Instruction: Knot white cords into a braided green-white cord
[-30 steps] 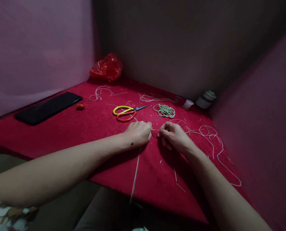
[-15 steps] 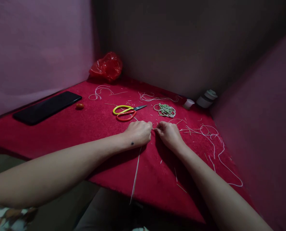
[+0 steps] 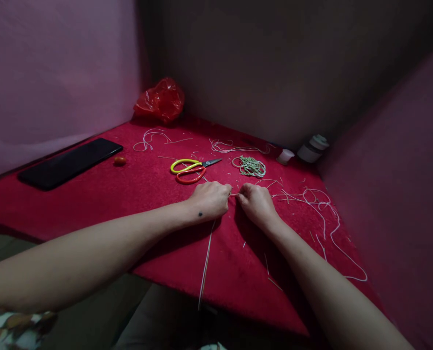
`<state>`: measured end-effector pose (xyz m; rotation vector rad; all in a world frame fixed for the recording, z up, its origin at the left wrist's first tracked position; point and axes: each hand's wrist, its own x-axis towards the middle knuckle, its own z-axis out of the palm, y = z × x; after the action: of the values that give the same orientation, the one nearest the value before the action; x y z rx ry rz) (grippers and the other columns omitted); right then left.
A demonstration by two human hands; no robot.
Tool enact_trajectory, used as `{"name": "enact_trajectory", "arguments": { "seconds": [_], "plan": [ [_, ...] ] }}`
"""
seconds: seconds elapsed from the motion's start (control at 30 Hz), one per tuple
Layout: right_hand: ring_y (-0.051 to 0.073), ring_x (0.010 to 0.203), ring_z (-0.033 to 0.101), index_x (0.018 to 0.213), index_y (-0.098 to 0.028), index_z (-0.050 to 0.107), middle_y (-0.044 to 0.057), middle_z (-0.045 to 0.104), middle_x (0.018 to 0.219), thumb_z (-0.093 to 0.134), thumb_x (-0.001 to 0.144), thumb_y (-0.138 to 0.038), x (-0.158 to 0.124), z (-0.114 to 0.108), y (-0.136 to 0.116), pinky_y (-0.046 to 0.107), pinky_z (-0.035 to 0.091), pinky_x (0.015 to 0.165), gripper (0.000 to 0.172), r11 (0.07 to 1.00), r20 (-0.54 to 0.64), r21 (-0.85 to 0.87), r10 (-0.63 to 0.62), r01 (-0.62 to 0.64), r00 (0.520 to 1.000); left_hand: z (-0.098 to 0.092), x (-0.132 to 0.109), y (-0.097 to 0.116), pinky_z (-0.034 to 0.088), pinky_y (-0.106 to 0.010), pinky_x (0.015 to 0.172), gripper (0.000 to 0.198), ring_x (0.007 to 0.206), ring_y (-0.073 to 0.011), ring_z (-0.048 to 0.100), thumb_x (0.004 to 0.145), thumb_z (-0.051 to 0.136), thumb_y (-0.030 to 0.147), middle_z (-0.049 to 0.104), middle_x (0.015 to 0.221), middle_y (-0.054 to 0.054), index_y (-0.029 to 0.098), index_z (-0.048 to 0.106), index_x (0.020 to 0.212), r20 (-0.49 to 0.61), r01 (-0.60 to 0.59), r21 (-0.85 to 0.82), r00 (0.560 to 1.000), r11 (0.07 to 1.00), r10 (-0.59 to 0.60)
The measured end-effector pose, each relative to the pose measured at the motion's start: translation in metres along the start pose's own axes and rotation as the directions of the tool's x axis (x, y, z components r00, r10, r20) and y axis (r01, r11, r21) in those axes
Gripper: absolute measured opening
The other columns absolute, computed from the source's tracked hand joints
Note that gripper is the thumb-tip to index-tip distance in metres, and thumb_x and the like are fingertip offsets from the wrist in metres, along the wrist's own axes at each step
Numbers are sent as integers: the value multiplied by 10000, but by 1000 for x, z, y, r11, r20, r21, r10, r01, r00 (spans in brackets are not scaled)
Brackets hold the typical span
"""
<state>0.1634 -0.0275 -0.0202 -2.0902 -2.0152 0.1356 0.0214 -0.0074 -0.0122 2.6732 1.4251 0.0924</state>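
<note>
My left hand [image 3: 209, 200] rests on the red table [image 3: 103, 194] with its fingers pinched on thin white cord [image 3: 205, 262]. That cord trails back under the hand and over the table's front edge. My right hand [image 3: 257, 202] sits right beside it, fingers closed on the same cord where the two hands meet. A scissors with yellow and orange handles [image 3: 191, 170] lies just beyond my left hand. A small bundle of knotted green-white cord [image 3: 250, 166] lies beyond my right hand.
Loose white cords [image 3: 326, 214] curl over the table's right side, and more cord scraps [image 3: 151, 138] lie at the back. A black phone [image 3: 70, 162] and a small orange bead [image 3: 119, 160] are at left. A red plastic bag [image 3: 161, 101] fills the back corner. Small white containers [image 3: 311, 148] stand at back right.
My right hand slid left toward my left hand and closed its fingers tighter on the cord. My left hand stayed almost in place.
</note>
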Motion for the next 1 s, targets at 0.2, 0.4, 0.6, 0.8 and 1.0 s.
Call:
{"name": "enact_trajectory", "arguments": {
  "seconds": [0.2, 0.4, 0.6, 0.8, 1.0],
  "plan": [
    [199, 782, 614, 866, -174, 650, 110, 680, 832, 465, 819, -273, 0, 2, -1, 260, 365, 655, 215, 999, -1, -36, 25, -26, 1000, 0, 1, -2, 439, -342, 635, 312, 782, -263, 629, 821, 338, 240, 661, 840, -132, 161, 610, 951, -4, -12, -6, 1000, 1000, 12],
    [180, 770, 606, 862, -198, 649, 79, 685, 824, 492, 816, -307, -5, 1, 4, 248, 360, 648, 196, 999, -13, 21, 27, -27, 1000, 1, 0, -2, 436, -346, 635, 330, 779, -262, 630, 840, 323, 280, 661, 838, -135, 158, 604, 960, -15, 16, -13, 1000, 1000, -17],
    [157, 725, 600, 822, -203, 660, 56, 687, 789, 504, 802, -269, -9, 2, 7, 236, 369, 653, 170, 993, -29, 121, -6, 9, 1000, 2, 0, -2, 426, -329, 625, 328, 776, -252, 627, 834, 329, 275, 659, 829, -131, 150, 598, 975, -13, 11, -13, 1000, 1000, -11],
    [173, 731, 600, 819, -193, 654, 70, 681, 773, 478, 797, -250, -8, 0, 3, 245, 364, 645, 187, 998, -15, 62, 1, 0, 1000, 2, 0, -2, 429, -331, 626, 315, 779, -257, 624, 830, 333, 254, 653, 832, -131, 155, 595, 975, -22, -11, 12, 1000, 1000, 12],
    [180, 746, 594, 837, -190, 639, 82, 676, 794, 470, 801, -257, -5, -2, 2, 246, 355, 634, 186, 1000, 1, 23, 15, -15, 1000, 2, 0, -3, 429, -339, 627, 324, 766, -259, 621, 833, 334, 276, 649, 829, -138, 151, 600, 970, -23, -9, -20, 1000, 1000, 9]
  ]
}}
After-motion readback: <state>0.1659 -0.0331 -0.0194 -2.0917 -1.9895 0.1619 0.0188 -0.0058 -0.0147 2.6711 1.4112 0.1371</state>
